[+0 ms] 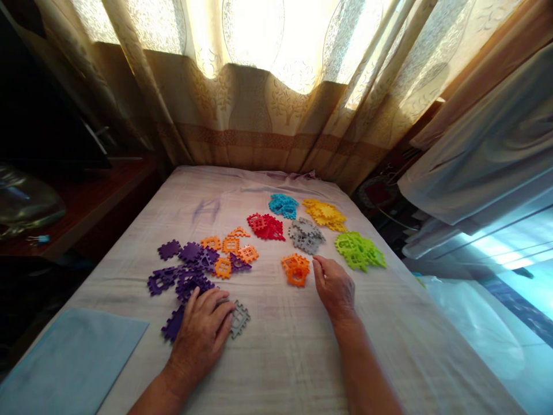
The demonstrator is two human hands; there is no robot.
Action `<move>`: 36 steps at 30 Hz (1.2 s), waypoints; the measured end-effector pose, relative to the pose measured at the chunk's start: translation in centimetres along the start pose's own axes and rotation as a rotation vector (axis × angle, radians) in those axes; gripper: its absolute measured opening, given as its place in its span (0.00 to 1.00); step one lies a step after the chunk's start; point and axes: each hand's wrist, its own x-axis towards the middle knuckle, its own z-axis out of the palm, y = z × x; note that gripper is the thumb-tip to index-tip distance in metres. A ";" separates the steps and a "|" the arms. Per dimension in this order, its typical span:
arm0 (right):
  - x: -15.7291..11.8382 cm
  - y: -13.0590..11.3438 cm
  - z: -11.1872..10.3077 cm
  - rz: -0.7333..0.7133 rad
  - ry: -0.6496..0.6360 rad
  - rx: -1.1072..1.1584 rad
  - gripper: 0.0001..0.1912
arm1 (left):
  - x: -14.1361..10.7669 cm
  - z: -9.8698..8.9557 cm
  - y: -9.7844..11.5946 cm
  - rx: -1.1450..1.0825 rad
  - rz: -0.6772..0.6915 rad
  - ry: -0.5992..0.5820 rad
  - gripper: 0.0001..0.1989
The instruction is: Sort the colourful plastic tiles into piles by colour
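My left hand (pixel 203 328) lies palm down, fingers spread over the near end of a heap of purple interlocking plastic pieces (pixel 190 282). Beside its thumb and index finger is a grey window-patterned piece (pixel 239 319), partly covered by the fingers. My right hand (pixel 334 285) is closed, fingertips pinched together at the near edge of a pile of grey pieces (pixel 306 235); anything between them is too small to make out. Just left of it sits a small orange pile (pixel 296 270). Other orange pieces (pixel 231 245) are scattered by the purple heap, some overlapping it.
Red (pixel 266 226), blue (pixel 283 206), yellow (pixel 325 214) and lime green pieces (pixel 360 251) lie in separate piles towards the far right. A light blue sheet (pixel 73 357) covers the near left corner of the cloth-covered surface (pixel 276 357). Curtains (pixel 254 109) hang behind.
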 end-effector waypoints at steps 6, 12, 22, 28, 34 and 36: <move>0.4 -7.6 1.1 -0.282 -0.197 0.187 0.14 | 0.0 0.0 0.2 -0.003 -0.019 -0.005 0.10; 0.3 -13.0 3.8 -0.428 -0.353 0.118 0.18 | 0.0 -0.1 0.4 0.004 -0.035 -0.020 0.10; -2.8 -12.1 2.7 -0.442 -0.371 0.320 0.09 | -0.1 -0.1 0.5 0.044 -0.021 0.017 0.16; -1.0 -12.0 3.6 -0.289 -0.264 0.356 0.09 | 0.0 -0.1 0.3 0.087 0.051 0.008 0.22; 1.8 -13.0 5.4 -0.132 -0.373 0.019 0.16 | 0.0 -0.1 0.1 0.098 0.073 -0.044 0.20; 2.0 -13.4 5.6 -0.121 -0.403 -0.014 0.15 | 0.0 -0.1 0.0 0.108 0.077 -0.048 0.20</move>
